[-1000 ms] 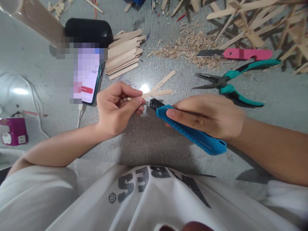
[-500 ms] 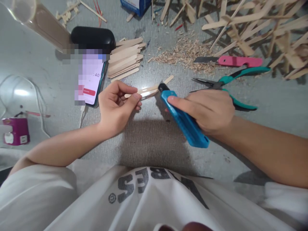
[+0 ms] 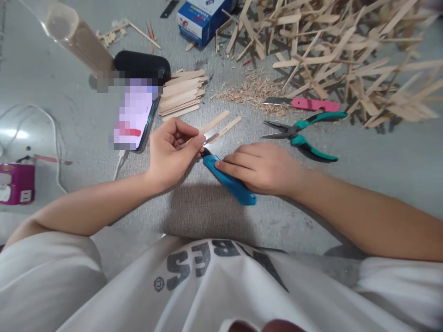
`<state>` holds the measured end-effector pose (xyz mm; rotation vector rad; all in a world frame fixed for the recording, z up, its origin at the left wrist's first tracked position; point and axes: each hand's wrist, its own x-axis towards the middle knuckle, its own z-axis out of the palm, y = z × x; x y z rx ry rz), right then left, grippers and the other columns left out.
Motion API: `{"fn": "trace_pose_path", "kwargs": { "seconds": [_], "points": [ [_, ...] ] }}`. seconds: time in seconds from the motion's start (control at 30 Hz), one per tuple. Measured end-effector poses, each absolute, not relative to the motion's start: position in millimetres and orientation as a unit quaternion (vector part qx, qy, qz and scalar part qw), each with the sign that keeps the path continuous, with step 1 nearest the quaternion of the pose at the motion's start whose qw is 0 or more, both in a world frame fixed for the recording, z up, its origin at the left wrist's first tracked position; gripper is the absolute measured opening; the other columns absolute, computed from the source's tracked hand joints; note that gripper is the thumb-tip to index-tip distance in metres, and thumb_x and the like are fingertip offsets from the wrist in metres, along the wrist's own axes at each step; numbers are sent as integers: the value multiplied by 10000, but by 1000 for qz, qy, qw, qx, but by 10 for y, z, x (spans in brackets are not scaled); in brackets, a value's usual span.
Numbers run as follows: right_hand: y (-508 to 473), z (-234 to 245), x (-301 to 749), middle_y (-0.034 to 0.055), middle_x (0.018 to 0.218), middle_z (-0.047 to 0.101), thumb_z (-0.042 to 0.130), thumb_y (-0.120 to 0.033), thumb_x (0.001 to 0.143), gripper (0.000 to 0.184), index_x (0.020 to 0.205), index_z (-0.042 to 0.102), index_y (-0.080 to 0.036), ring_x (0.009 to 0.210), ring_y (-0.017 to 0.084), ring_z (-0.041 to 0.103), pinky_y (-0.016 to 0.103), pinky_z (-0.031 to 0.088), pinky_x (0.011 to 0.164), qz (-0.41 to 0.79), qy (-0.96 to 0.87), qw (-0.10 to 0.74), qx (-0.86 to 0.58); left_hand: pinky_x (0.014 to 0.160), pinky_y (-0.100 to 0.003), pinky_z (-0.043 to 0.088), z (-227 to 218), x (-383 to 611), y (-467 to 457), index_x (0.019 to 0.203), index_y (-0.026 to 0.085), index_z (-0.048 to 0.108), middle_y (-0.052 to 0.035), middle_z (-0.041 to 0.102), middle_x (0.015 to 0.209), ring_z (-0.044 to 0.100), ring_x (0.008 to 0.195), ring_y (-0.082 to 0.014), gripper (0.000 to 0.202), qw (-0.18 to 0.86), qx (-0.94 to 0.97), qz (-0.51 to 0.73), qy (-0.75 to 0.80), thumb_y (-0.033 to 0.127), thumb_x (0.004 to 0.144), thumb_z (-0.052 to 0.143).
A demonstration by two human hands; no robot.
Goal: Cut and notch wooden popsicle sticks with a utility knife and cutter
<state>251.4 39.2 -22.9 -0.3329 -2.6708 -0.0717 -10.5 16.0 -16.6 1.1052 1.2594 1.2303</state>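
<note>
My left hand [image 3: 176, 150] pinches one end of a wooden craft stick [image 3: 218, 120] between thumb and fingertips. The stick points away to the upper right. In my right hand [image 3: 265, 168] is a blue utility knife [image 3: 230, 181], its index finger stretched along the handle. The knife's black nose is close against my left fingertips, and a thin grey blade seems to show there, partly hidden. A second narrow stick [image 3: 230, 128] lies just right of the held one. Behind my left hand is a stack of flat craft sticks [image 3: 182, 94].
Pliers [image 3: 294, 131] lie open beyond my right hand, near a pink knife [image 3: 309, 104] and wood shavings [image 3: 254, 90]. A tangled heap of sticks [image 3: 332, 55] fills the back right. Around the left are a phone [image 3: 136, 115], black case [image 3: 143, 66], tall container [image 3: 76, 39] and blue box [image 3: 202, 20].
My right hand has brought the knife left and toward me, from the stick's far part to beside my left fingertips. The held stick now points more steeply away. The view has shifted slightly.
</note>
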Motion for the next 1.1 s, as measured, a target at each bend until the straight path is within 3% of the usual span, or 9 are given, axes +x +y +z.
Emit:
{"fn": "trace_pose_path", "kwargs": {
  "seconds": [0.13,0.23,0.43,0.53,0.67,0.77,0.9,1.0,1.1],
  "points": [
    [418,-309,2418,136,1157,873,544,-224,1170,331,1375,800,-174,1021,280,745,438,552,850,13,-936,252,-245,589,-247,636,-107,-52,142,862,204,669,38,751,734,751,604,-121,297,501,453,520,522,94,848,944],
    [470,-375,2350,178,1280,858,492,-289,1196,396,1437,787,-183,1235,359,716,528,528,1014,37,-904,229,-360,586,-223,635,-85,-15,135,864,199,670,41,757,727,763,606,-119,290,508,446,529,512,66,843,927],
    [508,-379,2339,138,989,791,487,-284,1189,359,1057,811,-202,1088,354,653,512,441,938,2,-910,160,-382,553,-216,614,-95,-33,160,1051,192,665,-5,816,785,749,592,-121,169,576,417,495,499,145,997,818],
    [477,-353,2351,150,971,759,513,-208,1137,283,1002,762,-200,1053,359,647,509,440,906,-9,-911,127,-391,492,-216,503,-114,-63,160,975,208,679,19,696,665,608,519,-102,224,586,457,468,478,359,1063,819],
    [446,-366,2343,178,1071,768,478,-218,1131,234,1030,689,-215,1076,375,679,519,482,900,7,-899,150,-412,471,-223,276,-68,-83,155,790,230,575,69,419,602,353,499,-74,447,634,459,452,428,513,999,851],
    [396,-347,2341,106,963,769,459,-376,1190,226,1084,622,-262,899,300,716,456,516,804,135,-857,248,-432,499,-243,198,-2,-94,152,745,250,450,80,306,628,262,500,-71,537,737,409,382,380,559,966,830],
    [235,-208,2324,-45,682,647,514,-572,1193,283,1262,615,-317,547,215,608,395,452,597,309,-775,354,-423,523,-272,163,51,-98,114,727,265,399,87,253,613,212,500,-79,610,798,393,312,334,650,971,803],
    [121,-93,2283,-92,600,588,545,-502,1195,248,1346,643,-332,474,180,532,374,422,558,334,-768,379,-395,519,-288,185,72,-82,61,742,259,457,77,300,604,243,514,-96,526,774,425,309,352,579,1018,771],
    [75,-25,2238,-136,535,521,611,-395,1165,113,1250,647,-329,426,141,465,323,366,502,347,-776,390,-353,518,-300,264,92,-68,25,742,252,501,48,382,606,335,543,-123,457,715,499,309,380,485,1091,684]
  ]
}}
